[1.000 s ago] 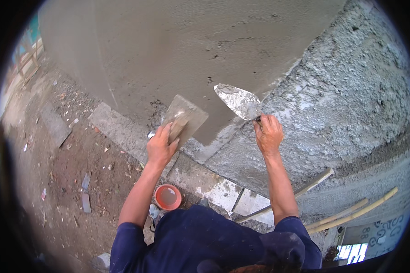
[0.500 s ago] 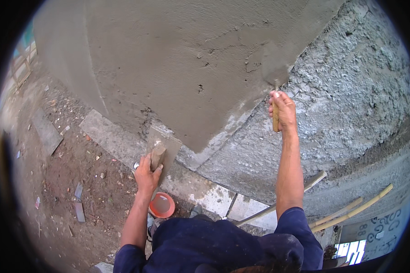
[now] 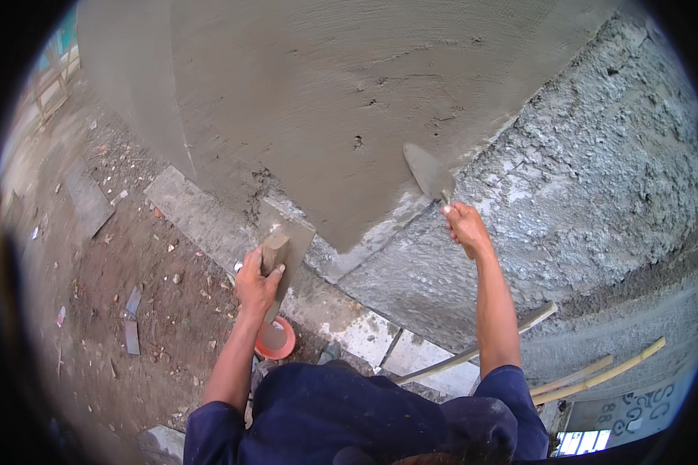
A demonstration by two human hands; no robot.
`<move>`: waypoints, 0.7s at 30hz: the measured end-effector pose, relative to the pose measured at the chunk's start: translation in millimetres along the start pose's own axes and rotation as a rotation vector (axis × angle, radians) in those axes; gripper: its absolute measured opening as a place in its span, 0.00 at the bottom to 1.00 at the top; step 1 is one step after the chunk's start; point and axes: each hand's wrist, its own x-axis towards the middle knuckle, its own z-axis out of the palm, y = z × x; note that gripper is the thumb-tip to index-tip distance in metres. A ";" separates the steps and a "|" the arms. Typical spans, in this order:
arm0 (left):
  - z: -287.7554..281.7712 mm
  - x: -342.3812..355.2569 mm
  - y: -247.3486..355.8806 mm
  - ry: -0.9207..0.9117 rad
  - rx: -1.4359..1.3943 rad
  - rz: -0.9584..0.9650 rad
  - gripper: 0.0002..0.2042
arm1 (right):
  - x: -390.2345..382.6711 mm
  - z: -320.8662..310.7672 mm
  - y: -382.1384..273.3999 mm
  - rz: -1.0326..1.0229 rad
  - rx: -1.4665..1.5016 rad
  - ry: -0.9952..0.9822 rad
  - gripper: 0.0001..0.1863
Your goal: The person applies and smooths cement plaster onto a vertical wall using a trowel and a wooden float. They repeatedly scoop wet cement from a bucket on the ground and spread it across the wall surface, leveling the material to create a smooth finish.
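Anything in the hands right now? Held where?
Left hand: a flat float, by the block handle on its back. Right hand: a pointed trowel, by its grip.

Daylight falls soft and even; the bent edges blur into black.

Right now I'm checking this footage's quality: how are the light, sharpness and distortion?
Head view, middle: soft, even daylight, trowel and float fairly crisp; head view, left rim: ground smeared; head view, lower right: barred patch washed out; head view, edges: dark fisheye vignette.
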 end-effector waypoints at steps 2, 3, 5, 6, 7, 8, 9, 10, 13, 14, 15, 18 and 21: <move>-4.2 8.4 2.2 -0.003 -0.020 0.014 0.28 | -13.3 17.8 33.3 -0.079 -0.237 0.066 0.18; -6.7 11.1 0.9 -0.007 -0.022 0.007 0.28 | -28.0 32.7 47.9 -0.145 -0.333 0.121 0.19; -0.3 21.5 -5.1 -0.022 -0.054 -0.011 0.29 | -59.9 65.7 73.6 -0.198 -0.351 0.125 0.19; 2.6 26.9 -4.3 -0.037 -0.042 -0.052 0.29 | -75.4 80.1 83.3 -0.180 -0.275 0.083 0.18; 4.5 32.4 -3.7 -0.052 -0.035 -0.081 0.30 | -89.2 92.2 88.8 -0.156 -0.197 0.054 0.18; 5.8 37.2 -1.9 -0.082 -0.061 -0.133 0.30 | -104.5 103.3 89.5 -0.159 -0.130 0.042 0.17; 7.2 43.5 2.1 -0.112 -0.092 -0.175 0.31 | -121.5 115.6 85.0 -0.160 -0.061 0.043 0.16; 9.1 48.6 6.3 -0.146 -0.129 -0.204 0.31 | -132.9 124.2 79.2 -0.160 0.009 0.058 0.15; 13.6 51.6 6.4 -0.211 -0.122 -0.141 0.31 | -147.1 141.2 62.1 -0.525 0.135 0.262 0.13; 15.0 52.9 8.2 -0.242 -0.118 -0.127 0.31 | -148.4 137.4 54.5 -0.545 0.148 0.274 0.12; 13.9 55.2 15.6 -0.275 -0.117 -0.114 0.31 | -149.0 131.3 44.3 -0.565 0.150 0.277 0.12; 18.1 55.5 15.1 -0.316 -0.082 -0.060 0.31 | -144.7 113.8 22.6 -0.638 0.102 0.256 0.12; 14.6 56.0 24.0 -0.398 -0.032 -0.054 0.31 | -136.9 106.0 17.9 -0.685 -0.011 0.211 0.13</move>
